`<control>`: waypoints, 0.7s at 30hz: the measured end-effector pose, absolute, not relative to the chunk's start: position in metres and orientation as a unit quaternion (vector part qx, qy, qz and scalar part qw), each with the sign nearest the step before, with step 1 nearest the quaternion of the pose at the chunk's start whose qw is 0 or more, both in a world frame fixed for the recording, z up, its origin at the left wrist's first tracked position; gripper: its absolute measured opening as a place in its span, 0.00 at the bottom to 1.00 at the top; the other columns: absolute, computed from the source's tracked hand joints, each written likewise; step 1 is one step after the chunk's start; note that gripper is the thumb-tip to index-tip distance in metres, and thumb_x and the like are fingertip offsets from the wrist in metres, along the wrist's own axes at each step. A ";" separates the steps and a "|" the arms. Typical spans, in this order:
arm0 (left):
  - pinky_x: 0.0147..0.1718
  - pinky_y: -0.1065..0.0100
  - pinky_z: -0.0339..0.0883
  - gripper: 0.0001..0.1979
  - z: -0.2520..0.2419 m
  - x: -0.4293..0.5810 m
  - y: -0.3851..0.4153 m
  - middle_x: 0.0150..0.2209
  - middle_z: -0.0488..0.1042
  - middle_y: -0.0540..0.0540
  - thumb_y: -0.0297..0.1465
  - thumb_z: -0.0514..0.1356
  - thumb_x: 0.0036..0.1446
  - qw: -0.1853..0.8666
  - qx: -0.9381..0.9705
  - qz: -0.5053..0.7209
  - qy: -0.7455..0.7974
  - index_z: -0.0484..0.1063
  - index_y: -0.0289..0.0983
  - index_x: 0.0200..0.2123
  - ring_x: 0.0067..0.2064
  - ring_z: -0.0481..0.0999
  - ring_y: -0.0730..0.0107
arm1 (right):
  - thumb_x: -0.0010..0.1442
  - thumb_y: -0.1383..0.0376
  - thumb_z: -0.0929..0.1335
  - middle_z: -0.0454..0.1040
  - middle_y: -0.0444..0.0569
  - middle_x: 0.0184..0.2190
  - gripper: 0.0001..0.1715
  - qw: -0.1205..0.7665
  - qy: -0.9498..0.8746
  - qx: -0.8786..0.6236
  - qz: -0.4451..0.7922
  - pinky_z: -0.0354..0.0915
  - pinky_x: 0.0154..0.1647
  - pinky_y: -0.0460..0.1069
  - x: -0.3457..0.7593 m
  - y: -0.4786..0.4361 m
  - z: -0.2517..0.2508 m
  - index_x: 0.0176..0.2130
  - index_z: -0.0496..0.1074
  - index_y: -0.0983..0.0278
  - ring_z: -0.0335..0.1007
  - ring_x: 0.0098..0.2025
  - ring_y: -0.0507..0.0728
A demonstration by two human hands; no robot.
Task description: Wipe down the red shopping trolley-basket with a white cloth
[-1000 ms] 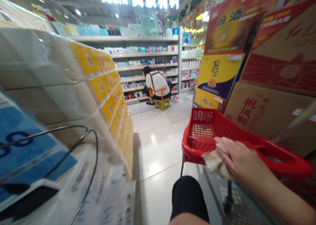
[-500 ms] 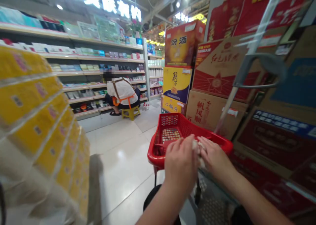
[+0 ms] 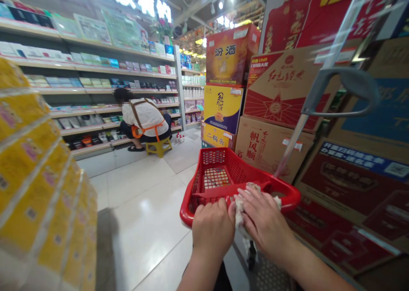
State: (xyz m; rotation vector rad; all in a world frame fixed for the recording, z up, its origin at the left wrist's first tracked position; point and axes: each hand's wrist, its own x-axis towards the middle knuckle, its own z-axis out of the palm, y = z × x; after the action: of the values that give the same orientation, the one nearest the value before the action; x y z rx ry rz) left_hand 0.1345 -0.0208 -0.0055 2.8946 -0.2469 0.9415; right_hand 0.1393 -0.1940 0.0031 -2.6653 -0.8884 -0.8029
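Observation:
A red plastic shopping cart point(image 3: 220, 154) with a lattice basket stands in front of me, its near rim below my hands. My left hand point(image 3: 212, 227) is wrapped round the near handle bar, left of the cloth. My right hand point(image 3: 266, 223) presses a crumpled whitish cloth point(image 3: 239, 210) onto the same bar, its fingers lying over the cloth. Part of the cloth sticks out on both sides of that hand. The hands are close together, nearly touching.
Stacked liquor cartons point(image 3: 276, 90) rise on the right, with a silver pole point(image 3: 294, 142) bearing a grey handle in front. Yellow wrapped packs point(image 3: 41, 176) are piled at left. A person point(image 3: 145, 118) sits on a yellow stool point(image 3: 159, 148) by the stocked shelves point(image 3: 96, 65).
My left hand has moved left and down from the cloth onto the bar. The right hand has flattened over the cloth. The view has shifted slightly right.

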 end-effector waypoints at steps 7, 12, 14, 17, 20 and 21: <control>0.33 0.60 0.52 0.13 -0.004 0.117 -0.010 0.22 0.71 0.50 0.34 0.49 0.62 0.045 0.937 0.336 -0.084 0.70 0.40 0.29 0.27 0.69 0.62 | 0.66 0.65 0.58 0.64 0.52 0.58 0.24 0.112 -0.261 -0.909 -0.306 0.59 0.58 0.59 0.130 -0.213 -0.007 0.60 0.60 0.66 0.55 0.61 0.60; 0.33 0.61 0.52 0.12 -0.005 0.110 -0.005 0.24 0.71 0.50 0.33 0.49 0.62 0.057 0.936 0.329 -0.111 0.70 0.40 0.31 0.27 0.69 0.64 | 0.61 0.52 0.64 0.59 0.50 0.61 0.35 0.023 -0.333 -0.904 -0.266 0.56 0.57 0.69 0.116 -0.207 -0.001 0.63 0.55 0.59 0.53 0.62 0.68; 0.33 0.61 0.52 0.12 -0.004 0.108 -0.002 0.24 0.72 0.50 0.34 0.50 0.62 0.056 0.935 0.329 -0.117 0.71 0.40 0.32 0.27 0.69 0.64 | 0.61 0.56 0.65 0.59 0.48 0.61 0.32 0.016 -0.340 -0.905 -0.257 0.54 0.57 0.71 0.113 -0.221 -0.002 0.62 0.57 0.56 0.50 0.63 0.69; 0.34 0.61 0.53 0.12 -0.003 0.106 0.002 0.24 0.72 0.50 0.35 0.50 0.62 0.054 0.935 0.330 -0.117 0.71 0.40 0.33 0.27 0.69 0.64 | 0.63 0.65 0.62 0.63 0.51 0.58 0.26 0.075 -0.319 -0.899 -0.290 0.59 0.58 0.63 0.112 -0.248 -0.010 0.60 0.59 0.61 0.52 0.63 0.64; 0.35 0.61 0.53 0.12 -0.001 0.105 0.000 0.24 0.72 0.50 0.35 0.50 0.62 0.055 0.936 0.330 -0.111 0.71 0.40 0.32 0.27 0.69 0.64 | 0.65 0.70 0.58 0.64 0.55 0.57 0.22 0.164 -0.271 -0.884 -0.343 0.62 0.57 0.56 0.110 -0.248 -0.018 0.58 0.61 0.67 0.58 0.60 0.59; 0.34 0.61 0.53 0.12 -0.001 0.104 -0.002 0.24 0.72 0.50 0.35 0.50 0.62 0.055 0.937 0.327 -0.109 0.70 0.40 0.31 0.27 0.69 0.64 | 0.65 0.70 0.58 0.63 0.56 0.57 0.21 0.181 -0.261 -0.878 -0.357 0.62 0.58 0.56 0.109 -0.240 -0.019 0.57 0.61 0.68 0.58 0.60 0.59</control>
State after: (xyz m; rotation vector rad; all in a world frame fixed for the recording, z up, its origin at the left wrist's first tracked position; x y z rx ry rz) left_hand 0.1045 -0.0016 -0.0008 2.8456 -0.3307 0.9938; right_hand 0.1087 -0.2399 -0.0192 -2.4796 -0.7364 -1.0092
